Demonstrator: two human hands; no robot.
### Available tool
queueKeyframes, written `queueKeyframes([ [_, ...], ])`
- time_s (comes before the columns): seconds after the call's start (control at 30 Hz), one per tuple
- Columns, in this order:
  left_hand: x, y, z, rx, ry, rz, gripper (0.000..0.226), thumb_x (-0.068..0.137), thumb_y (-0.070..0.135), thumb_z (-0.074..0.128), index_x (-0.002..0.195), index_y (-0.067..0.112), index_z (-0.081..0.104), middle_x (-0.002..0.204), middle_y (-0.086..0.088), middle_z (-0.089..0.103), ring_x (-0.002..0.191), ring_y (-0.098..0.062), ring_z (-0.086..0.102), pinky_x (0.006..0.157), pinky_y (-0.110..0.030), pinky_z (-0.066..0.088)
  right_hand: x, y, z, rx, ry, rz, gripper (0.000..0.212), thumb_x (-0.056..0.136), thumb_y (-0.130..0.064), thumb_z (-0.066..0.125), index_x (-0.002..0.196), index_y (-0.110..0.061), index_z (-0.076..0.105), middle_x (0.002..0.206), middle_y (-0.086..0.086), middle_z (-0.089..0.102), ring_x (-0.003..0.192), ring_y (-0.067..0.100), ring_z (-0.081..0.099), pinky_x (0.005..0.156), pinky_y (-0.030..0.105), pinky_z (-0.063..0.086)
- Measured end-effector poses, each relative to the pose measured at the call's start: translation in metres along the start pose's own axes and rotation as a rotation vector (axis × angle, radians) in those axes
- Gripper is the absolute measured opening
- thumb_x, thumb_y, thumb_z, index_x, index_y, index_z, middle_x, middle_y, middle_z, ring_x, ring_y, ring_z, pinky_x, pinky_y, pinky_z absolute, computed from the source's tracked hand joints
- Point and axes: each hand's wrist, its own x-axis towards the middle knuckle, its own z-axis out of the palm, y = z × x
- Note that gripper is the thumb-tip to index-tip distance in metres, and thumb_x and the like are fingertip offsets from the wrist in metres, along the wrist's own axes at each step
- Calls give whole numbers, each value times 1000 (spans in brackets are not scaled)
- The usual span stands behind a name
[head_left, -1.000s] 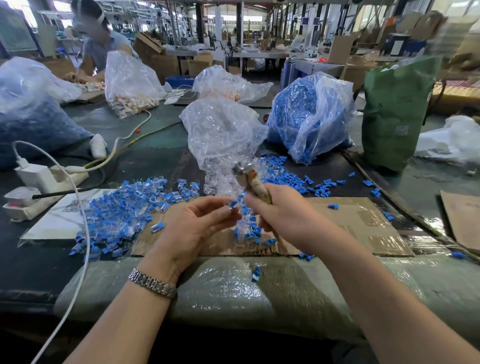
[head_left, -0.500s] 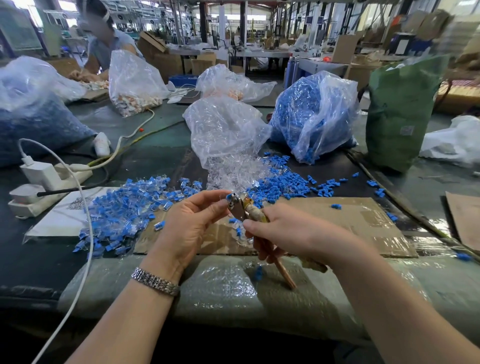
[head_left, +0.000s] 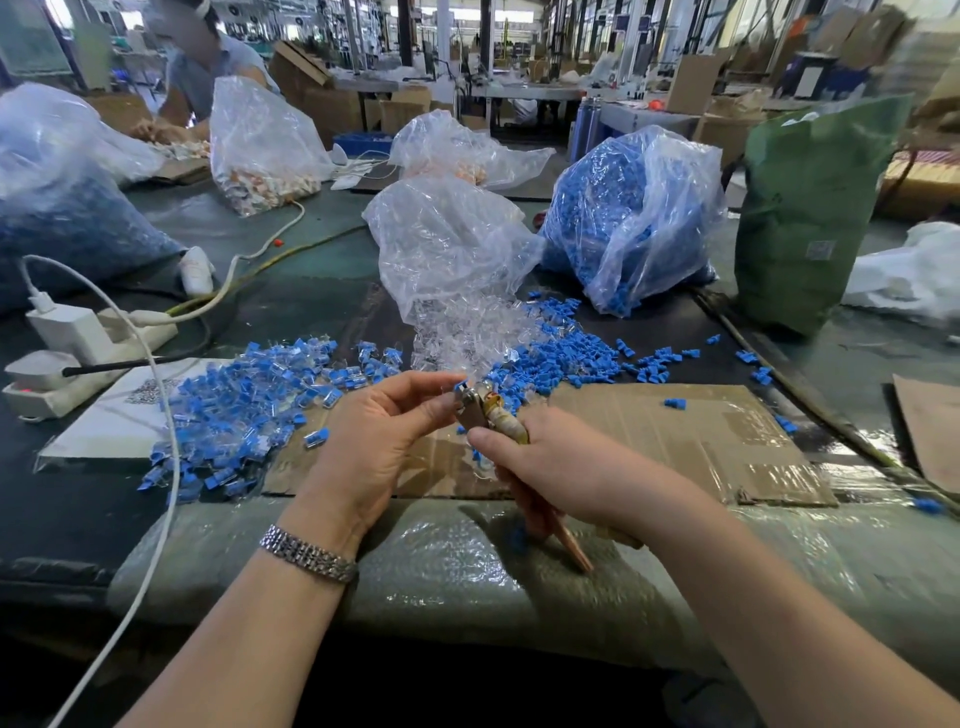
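Pliers with a dull metal head and worn, wrapped handles are held just above the near edge of the cardboard sheet. The right hand is curled round the handles and hides most of them, though one reddish handle pokes out below the palm. The left hand pinches a small blue piece between thumb and forefinger, right against the tool's head; the fingertips cover part of it. Whether the head bites on the piece cannot be told. To the left lies a heap of blue pieces. Behind the hands a clear bag spills transparent parts, beside a blue-filled bag. A green sack stands further right, and a white cable hangs over the table's left front.
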Motion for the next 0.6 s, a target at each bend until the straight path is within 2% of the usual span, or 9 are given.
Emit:
queueKeyframes([
  [0.07, 1, -2, 0, -5, 4, -3, 24, 74, 12, 74, 97, 15, 81, 107, -20, 76, 105, -34, 72, 96, -44, 58, 2, 2, 0, -36, 25, -12, 51, 99, -57, 49, 80, -10, 57, 72, 13, 60, 64, 27, 58, 77, 48, 55],
  [0.3, 2, -1, 0, -15, -13, -5, 24, 74, 11, 74, 97, 15, 82, 107, -18, 77, 102, -29, 74, 89, -35, 61, 6, 6, 6, -3, 53, 5, 53, 97, -60, 48, 76, -12, 55, 67, 9, 58, 59, 27, 56, 75, 51, 59],
  [0.47, 4, -3, -2, 9, -10, -16, 25, 76, 12, 74, 100, 15, 80, 107, -17, 76, 102, -31, 74, 83, -33, 63, 7, 8, 1, 62, -10, -6, 51, 98, -58, 49, 76, -12, 55, 63, 7, 57, 53, 24, 56, 67, 42, 55],
  [0.5, 5, -4, -3, 24, -16, -15, 25, 77, 13, 74, 100, 16, 80, 107, -16, 77, 103, -31, 74, 81, -32, 63, 6, 7, -1, 65, -34, -1, 51, 98, -59, 49, 79, -12, 56, 66, 7, 59, 56, 23, 58, 68, 41, 55],
  [0.6, 8, -5, -4, 60, -6, 7, 21, 79, 16, 74, 98, 21, 79, 105, -11, 77, 102, -28, 74, 81, -29, 61, 2, 9, -13, 112, -144, 42, 50, 99, -56, 48, 93, -8, 63, 75, 7, 68, 71, 26, 70, 84, 46, 59],
])
